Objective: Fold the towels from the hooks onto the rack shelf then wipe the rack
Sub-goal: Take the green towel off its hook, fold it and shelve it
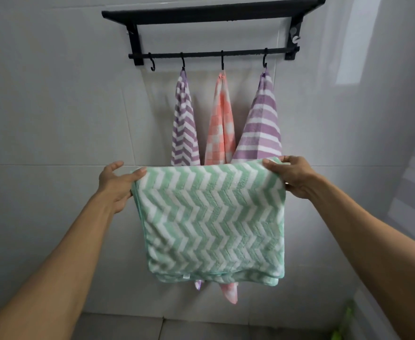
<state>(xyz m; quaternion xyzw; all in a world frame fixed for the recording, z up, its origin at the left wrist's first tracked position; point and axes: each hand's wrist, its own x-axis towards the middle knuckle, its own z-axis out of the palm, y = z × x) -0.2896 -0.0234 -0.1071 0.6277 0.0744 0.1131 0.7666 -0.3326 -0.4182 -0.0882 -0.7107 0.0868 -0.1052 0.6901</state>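
Head view puts my two hands out in front, well apart, with the green-and-white chevron towel (211, 222) stretched between them. My left hand (117, 186) pinches the towel's upper left corner, thumb on the front face and the other fingers spread loosely behind. My right hand (292, 176) grips the upper right corner, fingers curled over the top edge. The towel hangs folded double from that held edge, its doubled lower edges lying together at the bottom.

Behind it, on the tiled wall (54, 106), I count three more towels on hooks: a purple chevron towel (184, 133) on the left, a pink checked towel (220, 128) in the middle, and a purple striped towel (262, 126) on the right. Their lower parts are hidden by the green one; two tips show below it. The black rack (213, 13) above carries one shelf and one rail (213, 54) with four hooks; the leftmost hook (151, 62) hangs bare.
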